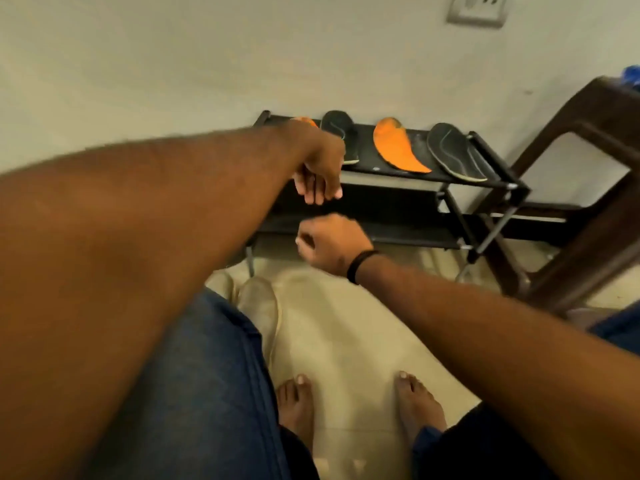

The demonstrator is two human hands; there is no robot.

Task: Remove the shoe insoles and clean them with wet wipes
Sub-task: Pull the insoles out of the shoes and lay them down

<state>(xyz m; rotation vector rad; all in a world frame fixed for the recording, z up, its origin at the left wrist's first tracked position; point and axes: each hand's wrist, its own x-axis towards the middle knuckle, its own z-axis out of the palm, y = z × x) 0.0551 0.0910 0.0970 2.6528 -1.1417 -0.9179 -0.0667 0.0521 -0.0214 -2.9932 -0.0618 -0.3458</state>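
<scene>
Several insoles lie on the top shelf of a black shoe rack (502, 169): an orange insole (394, 145), a black insole (453, 154) to its right, another black insole (337, 128) to its left, and a second orange insole (307, 121) mostly hidden behind my left wrist. My left hand (320, 174) hangs over the rack's front left edge with fingers drooping loosely and nothing in them. My right hand (332, 244), with a black band at the wrist, is just below it in front of the lower shelves, curled into a loose fist with nothing visible inside.
A pale shoe (259, 306) stands on the tiled floor beside my left knee, with a second one (221, 282) partly hidden. A dark brown chair (588, 209) stands right of the rack. My bare feet (296, 403) rest on the floor. A wall socket (478, 8) is above.
</scene>
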